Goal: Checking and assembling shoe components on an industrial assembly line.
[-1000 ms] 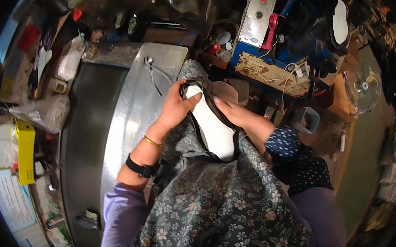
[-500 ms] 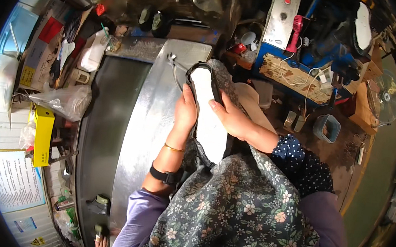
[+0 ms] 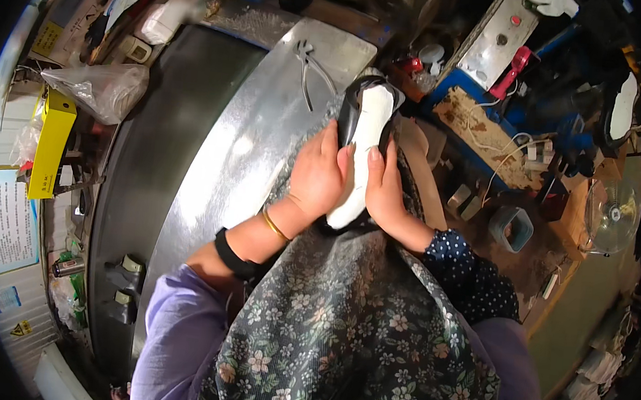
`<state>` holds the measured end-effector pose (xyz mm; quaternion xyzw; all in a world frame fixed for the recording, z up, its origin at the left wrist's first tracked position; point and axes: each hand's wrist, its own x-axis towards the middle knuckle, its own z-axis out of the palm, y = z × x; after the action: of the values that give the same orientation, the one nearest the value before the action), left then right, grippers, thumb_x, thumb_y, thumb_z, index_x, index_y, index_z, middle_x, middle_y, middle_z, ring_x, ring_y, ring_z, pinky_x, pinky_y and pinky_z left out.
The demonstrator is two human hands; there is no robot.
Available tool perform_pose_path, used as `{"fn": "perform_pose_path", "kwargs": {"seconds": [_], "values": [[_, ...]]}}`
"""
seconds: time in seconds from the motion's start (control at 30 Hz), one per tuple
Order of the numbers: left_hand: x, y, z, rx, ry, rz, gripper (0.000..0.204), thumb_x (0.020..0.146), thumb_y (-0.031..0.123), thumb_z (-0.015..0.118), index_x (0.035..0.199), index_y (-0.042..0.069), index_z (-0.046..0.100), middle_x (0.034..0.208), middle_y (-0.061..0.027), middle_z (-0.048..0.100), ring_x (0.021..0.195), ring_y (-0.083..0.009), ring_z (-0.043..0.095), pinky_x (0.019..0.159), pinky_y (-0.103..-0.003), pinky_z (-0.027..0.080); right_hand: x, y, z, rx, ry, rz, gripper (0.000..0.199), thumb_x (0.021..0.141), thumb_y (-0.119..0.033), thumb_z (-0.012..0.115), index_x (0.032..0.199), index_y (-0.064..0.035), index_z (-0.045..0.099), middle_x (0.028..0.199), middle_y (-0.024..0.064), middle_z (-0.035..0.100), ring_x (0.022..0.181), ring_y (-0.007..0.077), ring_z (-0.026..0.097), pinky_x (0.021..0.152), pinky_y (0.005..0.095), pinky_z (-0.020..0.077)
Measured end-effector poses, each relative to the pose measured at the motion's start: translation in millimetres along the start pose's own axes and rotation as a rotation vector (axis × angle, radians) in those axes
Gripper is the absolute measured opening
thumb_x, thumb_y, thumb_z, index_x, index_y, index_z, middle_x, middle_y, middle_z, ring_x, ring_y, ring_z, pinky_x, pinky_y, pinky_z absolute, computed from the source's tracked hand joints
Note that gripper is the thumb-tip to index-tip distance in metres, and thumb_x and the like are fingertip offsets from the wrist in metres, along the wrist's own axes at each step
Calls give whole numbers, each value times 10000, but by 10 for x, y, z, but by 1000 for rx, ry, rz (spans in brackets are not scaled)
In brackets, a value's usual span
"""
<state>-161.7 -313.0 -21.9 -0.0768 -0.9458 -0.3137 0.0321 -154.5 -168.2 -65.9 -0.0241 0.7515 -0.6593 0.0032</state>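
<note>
A dark shoe upper with a white insole [image 3: 371,132] facing up lies over my lap, its wider end away from me. My left hand [image 3: 319,168] presses along its left side, thumb at the insole's edge. On the opposite side my right hand [image 3: 388,191] grips it, thumb also up by the edge. Both hands are closed round the shoe. Beyond them, a pair of metal pincers [image 3: 305,69] lies on the shiny metal tabletop [image 3: 227,131], touched by neither hand.
A dark conveyor belt [image 3: 166,133] runs along the left, carrying dark shoe pieces [image 3: 127,282]. Past it are a yellow box [image 3: 52,146] and a plastic bag [image 3: 109,90]. At right stand a blue machine [image 3: 487,131], a bin [image 3: 511,228] and a fan [image 3: 613,214]. A white-gloved hand [image 3: 553,2] shows top right.
The view has turned. The shoe has swung so its near end points left, and both my hands have shifted toward that end. A white-gloved hand has appeared at the top right.
</note>
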Motion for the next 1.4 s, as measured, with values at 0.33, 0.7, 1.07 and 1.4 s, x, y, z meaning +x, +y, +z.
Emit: {"fn": "perform_pose_path", "kwargs": {"seconds": [0.33, 0.7, 1.07, 1.4], "values": [[920, -146, 78, -1464, -379, -456, 603, 1055, 503, 263, 1178, 57, 649, 1062, -72, 667, 947, -153, 626, 874, -312, 520, -167, -100, -405, -239, -289, -4, 652, 1058, -343, 371, 1494, 81, 135, 1463, 309, 370, 1354, 386, 411, 1081, 408, 349], [700, -78, -179, -1356, -274, -309, 552, 1068, 456, 271, 1198, 37, 606, 1156, -56, 626, 1053, -167, 583, 957, -301, 462, 907, -471, -196, 548, -371, 289, 731, 997, -612, 318, 1438, -39, 427, 1459, 97, 428, 1372, 184, 348, 1127, 329, 289], [636, -380, 23, -814, 109, 78, 212, 973, 157, 539, 1115, 25, 625, 1182, -120, 597, 1159, -285, 543, 1003, -376, 409, 1046, -466, -118, 463, -555, 234, 421, 1021, -134, 502, 1431, -48, 457, 1405, 64, 498, 1339, 167, 408, 1123, 320, 306], [656, -422, -49, -859, 19, 81, 335, 932, 145, 613, 1239, 30, 544, 1322, -131, 499, 1270, -286, 445, 1102, -359, 318, 997, -490, 100, 117, -310, -25, 288, 1044, -138, 393, 1178, -4, 610, 1250, 108, 608, 1282, 208, 497, 1104, 339, 340]]}}
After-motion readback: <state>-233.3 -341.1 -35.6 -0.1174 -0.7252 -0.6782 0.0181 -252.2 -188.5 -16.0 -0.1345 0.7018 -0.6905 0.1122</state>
